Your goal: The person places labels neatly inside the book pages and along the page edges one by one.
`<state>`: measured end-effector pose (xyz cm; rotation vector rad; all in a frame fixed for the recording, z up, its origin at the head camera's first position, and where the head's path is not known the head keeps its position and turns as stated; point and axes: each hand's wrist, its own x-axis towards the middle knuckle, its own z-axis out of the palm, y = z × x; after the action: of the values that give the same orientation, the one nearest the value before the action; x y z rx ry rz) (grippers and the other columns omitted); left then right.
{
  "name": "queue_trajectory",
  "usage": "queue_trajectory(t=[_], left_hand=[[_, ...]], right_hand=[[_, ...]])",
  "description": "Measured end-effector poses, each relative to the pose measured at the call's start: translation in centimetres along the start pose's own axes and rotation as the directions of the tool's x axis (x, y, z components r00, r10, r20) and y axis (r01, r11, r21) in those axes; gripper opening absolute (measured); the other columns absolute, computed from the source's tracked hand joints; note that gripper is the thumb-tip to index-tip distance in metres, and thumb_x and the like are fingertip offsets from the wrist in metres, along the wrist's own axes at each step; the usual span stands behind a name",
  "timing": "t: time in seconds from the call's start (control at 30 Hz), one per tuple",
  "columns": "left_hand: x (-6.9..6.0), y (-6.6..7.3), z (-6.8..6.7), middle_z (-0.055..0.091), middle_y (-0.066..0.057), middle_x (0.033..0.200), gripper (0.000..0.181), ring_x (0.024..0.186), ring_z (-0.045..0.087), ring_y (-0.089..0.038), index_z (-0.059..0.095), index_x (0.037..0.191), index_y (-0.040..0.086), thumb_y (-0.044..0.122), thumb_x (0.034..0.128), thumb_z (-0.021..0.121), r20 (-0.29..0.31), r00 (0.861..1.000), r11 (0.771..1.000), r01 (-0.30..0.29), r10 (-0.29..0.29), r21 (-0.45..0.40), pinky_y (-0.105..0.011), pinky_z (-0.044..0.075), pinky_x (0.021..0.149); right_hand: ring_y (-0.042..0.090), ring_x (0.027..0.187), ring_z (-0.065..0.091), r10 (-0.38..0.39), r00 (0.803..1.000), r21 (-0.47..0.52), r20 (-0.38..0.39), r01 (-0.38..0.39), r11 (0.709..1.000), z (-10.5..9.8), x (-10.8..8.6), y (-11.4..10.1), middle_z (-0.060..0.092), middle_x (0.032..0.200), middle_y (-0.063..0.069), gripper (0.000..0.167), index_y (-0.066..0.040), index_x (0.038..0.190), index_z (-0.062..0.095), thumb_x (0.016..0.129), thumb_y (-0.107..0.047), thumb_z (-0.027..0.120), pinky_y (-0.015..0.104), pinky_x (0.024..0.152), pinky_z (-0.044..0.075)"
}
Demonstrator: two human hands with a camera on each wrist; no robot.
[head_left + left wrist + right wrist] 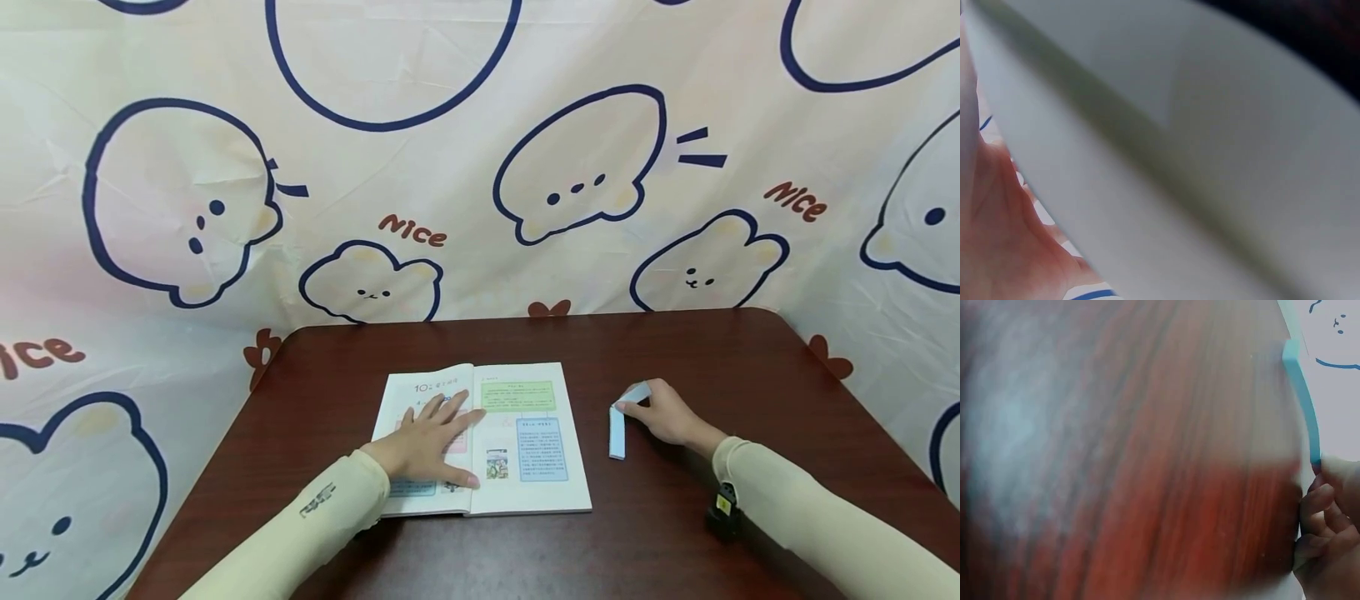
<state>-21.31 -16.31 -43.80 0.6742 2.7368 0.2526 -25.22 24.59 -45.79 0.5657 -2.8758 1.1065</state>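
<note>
An open book [525, 442] lies on the brown table, and my left hand [431, 442] rests across its left page and centre fold with fingers spread. In the left wrist view that hand [1010, 231] shows at the lower left beside a blurred pale surface. To the right of the book, my right hand [666, 414] pinches a light blue strip [617, 433] near its bend; the strip's lower part points toward the table's front. In the right wrist view the hand [1332, 531] has its fingers curled at one end of the blue strip [1305, 403].
The dark brown table [697, 342] reaches back to a pale wall cloth [465, 183] with blue cartoon outlines. A black device with a yellow mark [723, 507] sits at the right wrist.
</note>
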Motion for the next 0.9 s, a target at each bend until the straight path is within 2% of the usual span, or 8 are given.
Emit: queue_trajectory(t=[0.2, 0.3, 0.5, 0.6, 0.7, 0.87, 0.9], left_hand=[[0.04, 0.05, -0.11, 0.004, 0.004, 0.173, 0.102, 0.158, 0.010, -0.040, 0.025, 0.158, 0.045, 0.084, 0.0731, 0.064, 0.002, 1.000, 1.000, 0.001, -0.001, -0.002, -0.077, 0.015, 0.116], [0.06, 0.07, -0.10, 0.004, 0.004, 0.173, 0.102, 0.158, 0.010, -0.040, 0.025, 0.158, 0.045, 0.083, 0.0731, 0.064, 0.000, 1.000, 1.000, 0.002, -0.002, -0.001, -0.077, 0.015, 0.116], [0.04, 0.08, 0.00, 0.004, 0.004, 0.173, 0.102, 0.158, 0.009, -0.040, 0.025, 0.158, 0.045, 0.084, 0.0726, 0.064, 0.003, 1.000, 1.000, 0.006, -0.006, 0.000, -0.077, 0.015, 0.116], [0.01, 0.08, -0.03, 0.004, 0.004, 0.173, 0.102, 0.158, 0.010, -0.041, 0.025, 0.158, 0.045, 0.083, 0.0727, 0.065, -0.001, 1.000, 1.000, 0.005, -0.005, -0.002, -0.077, 0.015, 0.116], [0.01, 0.07, -0.03, 0.004, 0.004, 0.173, 0.102, 0.158, 0.010, -0.041, 0.025, 0.158, 0.045, 0.083, 0.0728, 0.065, -0.004, 1.000, 1.000, 0.004, -0.004, -0.005, -0.077, 0.015, 0.115], [0.07, 0.04, 0.06, 0.005, 0.004, 0.173, 0.102, 0.158, 0.010, -0.041, 0.025, 0.158, 0.046, 0.084, 0.0723, 0.064, -0.008, 1.000, 1.000, 0.004, -0.004, -0.001, -0.077, 0.015, 0.115], [0.09, 0.04, 0.08, 0.005, 0.004, 0.173, 0.102, 0.158, 0.010, -0.041, 0.025, 0.158, 0.046, 0.084, 0.0723, 0.064, -0.009, 1.000, 1.000, 0.004, -0.004, -0.002, -0.077, 0.015, 0.115]], right_hand=[[0.010, 0.085, 0.065, -0.032, 0.999, -0.018, 0.020, 0.033, 0.999, -0.22, 0.06, 0.06, 0.075, 0.089, 0.003, 0.012, -0.007, 0.091, 0.076, 0.097, -0.008, 0.066, 0.027, 0.077, 0.052], [0.009, 0.085, 0.064, -0.020, 0.999, -0.024, 0.040, 0.021, 0.999, -0.20, 0.07, -0.05, 0.075, 0.090, 0.003, 0.012, -0.008, 0.092, 0.076, 0.098, -0.010, 0.065, 0.027, 0.077, 0.052], [0.008, 0.062, 0.048, 0.042, 0.997, -0.009, 0.067, -0.041, 0.999, -0.12, 0.00, -0.33, 0.063, 0.068, 0.000, 0.019, -0.006, 0.084, 0.073, 0.095, -0.022, 0.072, 0.022, 0.059, 0.041], [0.007, 0.054, 0.040, 0.049, 0.997, 0.001, 0.056, -0.049, 0.999, -0.12, -0.08, -0.39, 0.054, 0.059, -0.001, 0.021, -0.004, 0.080, 0.071, 0.092, -0.020, 0.075, 0.022, 0.052, 0.035], [0.006, 0.057, 0.043, 0.027, 0.998, -0.007, 0.048, -0.027, 1.000, -0.13, -0.11, -0.37, 0.058, 0.063, -0.001, 0.016, -0.004, 0.081, 0.071, 0.092, -0.016, 0.074, 0.022, 0.055, 0.038], [0.007, 0.077, 0.056, -0.023, 0.999, -0.008, 0.041, 0.023, 1.000, -0.22, -0.10, -0.17, 0.071, 0.087, 0.004, 0.007, -0.006, 0.093, 0.073, 0.096, -0.011, 0.068, 0.023, 0.071, 0.048], [0.008, 0.076, 0.057, -0.021, 0.999, 0.002, 0.041, 0.021, 1.000, -0.26, -0.11, -0.14, 0.071, 0.088, 0.005, 0.007, -0.006, 0.095, 0.072, 0.096, -0.011, 0.068, 0.024, 0.071, 0.049]])
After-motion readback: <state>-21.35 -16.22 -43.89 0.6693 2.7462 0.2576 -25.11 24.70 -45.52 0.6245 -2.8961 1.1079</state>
